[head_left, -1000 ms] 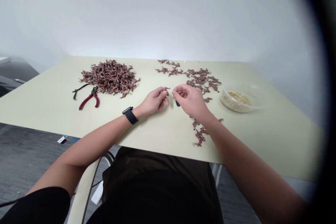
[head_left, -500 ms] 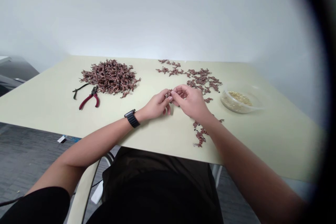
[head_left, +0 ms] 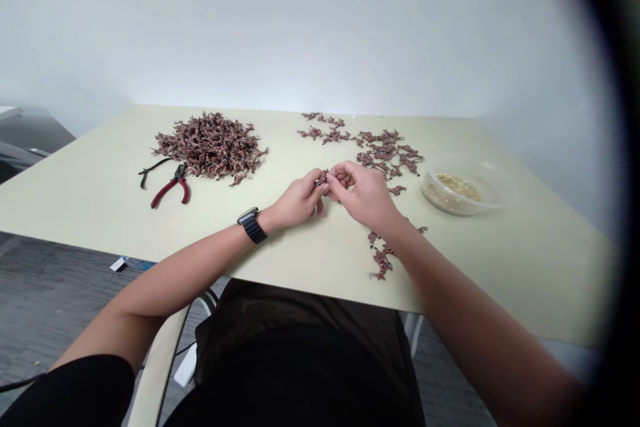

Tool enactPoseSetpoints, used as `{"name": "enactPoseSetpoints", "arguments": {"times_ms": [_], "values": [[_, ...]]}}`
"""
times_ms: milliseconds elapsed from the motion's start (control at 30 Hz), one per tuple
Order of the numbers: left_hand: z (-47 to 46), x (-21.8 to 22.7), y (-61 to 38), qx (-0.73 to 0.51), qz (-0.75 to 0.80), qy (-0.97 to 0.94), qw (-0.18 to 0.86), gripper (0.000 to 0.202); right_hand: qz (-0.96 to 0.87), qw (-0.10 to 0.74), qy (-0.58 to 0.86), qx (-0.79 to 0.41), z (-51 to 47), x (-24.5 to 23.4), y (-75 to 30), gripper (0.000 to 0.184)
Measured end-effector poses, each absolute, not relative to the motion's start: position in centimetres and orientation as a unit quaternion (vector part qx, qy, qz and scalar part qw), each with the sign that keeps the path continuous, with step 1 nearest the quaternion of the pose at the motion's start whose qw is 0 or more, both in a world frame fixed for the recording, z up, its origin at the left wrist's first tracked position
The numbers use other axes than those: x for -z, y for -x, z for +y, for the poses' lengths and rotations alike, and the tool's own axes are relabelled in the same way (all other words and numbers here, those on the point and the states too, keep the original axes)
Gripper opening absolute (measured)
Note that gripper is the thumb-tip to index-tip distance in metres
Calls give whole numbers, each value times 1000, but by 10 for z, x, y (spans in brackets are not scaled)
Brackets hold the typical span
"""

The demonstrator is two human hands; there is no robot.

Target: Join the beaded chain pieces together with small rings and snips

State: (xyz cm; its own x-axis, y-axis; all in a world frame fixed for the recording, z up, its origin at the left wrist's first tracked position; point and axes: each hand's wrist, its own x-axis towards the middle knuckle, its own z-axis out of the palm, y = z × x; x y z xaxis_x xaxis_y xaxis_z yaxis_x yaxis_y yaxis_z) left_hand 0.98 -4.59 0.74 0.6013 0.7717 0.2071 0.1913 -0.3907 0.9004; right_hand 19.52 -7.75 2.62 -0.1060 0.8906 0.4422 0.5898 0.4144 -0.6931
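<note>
Over the middle of the table, my left hand pinches a small brown deer figurine, mostly hidden by fingers. My right hand meets it there, thumb and forefinger closed together at the figurine's edge; whatever lies between those fingertips is too small to make out. A big heap of similar brown figurines is at the left back. More figurines lie spread out beyond my right hand, and several others are beside my right forearm, partly covered by it.
Red-handled pliers lie open in front of the heap, beside a thin black strip. On the right stands a clear plastic bowl holding small gold-coloured pieces. The pale table ends just before my lap; a wall rises behind it.
Both hands stay together at the same spot, with only slight finger movement around the figurine. The view has shifted a tiny bit; the things on the table look unmoved.
</note>
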Motion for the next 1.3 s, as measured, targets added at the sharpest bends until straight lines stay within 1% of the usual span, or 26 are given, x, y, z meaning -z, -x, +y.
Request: {"name": "enactPoseSetpoints", "arguments": {"times_ms": [233,733,1300], "values": [[-44,-6,-8,-302,315,-811,389,24,-740,419,505,-148,-77,-26,-197,11],[-41,-4,-7,-292,310,-833,353,23,-742,419,501,-151,-76,-25,-197,8],[-43,-5,-8,-293,307,-820,384,23,-736,411,508,-178,-75,-25,-198,11]]}}
